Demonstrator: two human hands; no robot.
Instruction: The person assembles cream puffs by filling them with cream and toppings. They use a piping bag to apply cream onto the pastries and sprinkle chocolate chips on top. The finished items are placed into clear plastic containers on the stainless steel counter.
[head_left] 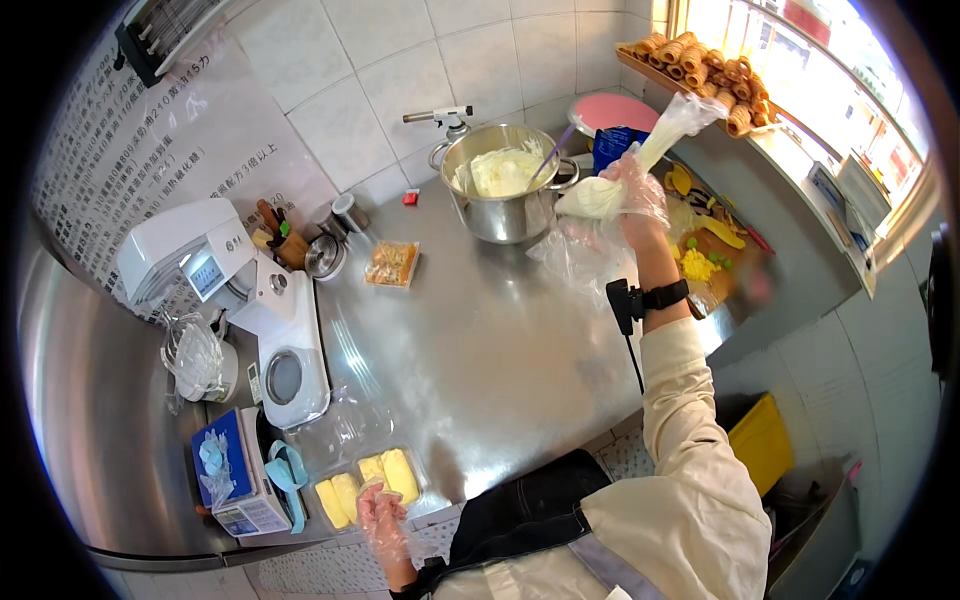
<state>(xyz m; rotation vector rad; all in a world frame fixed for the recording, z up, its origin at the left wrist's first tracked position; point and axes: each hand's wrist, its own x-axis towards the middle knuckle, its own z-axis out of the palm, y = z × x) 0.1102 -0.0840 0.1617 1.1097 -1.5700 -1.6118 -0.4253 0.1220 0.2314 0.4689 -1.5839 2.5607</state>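
In my gloved right hand (643, 198) is a clear piping bag (590, 200) filled with pale cream. Its twisted tail rises toward the window sill, and its full part hangs beside a steel pot (508, 222). Whipped cream (500, 172) and a purple-handled tool (553, 157) are in the pot. Crumpled clear plastic (580, 250) lies beneath the bag. My gloved left hand (382, 520) is by the front edge, against a clear plastic box with several pale yellow rolls (400, 474). Its fingers are curled; what they grip is hidden.
A white kitchen scale (290, 350) and mixer stand left. A packaged snack (392, 264) lies on the steel table (500, 350). Behind the pot is a torch (440, 115). Cut fruit (698, 265) lies on a board at right; pastry cones (700, 65) are stacked at the window.
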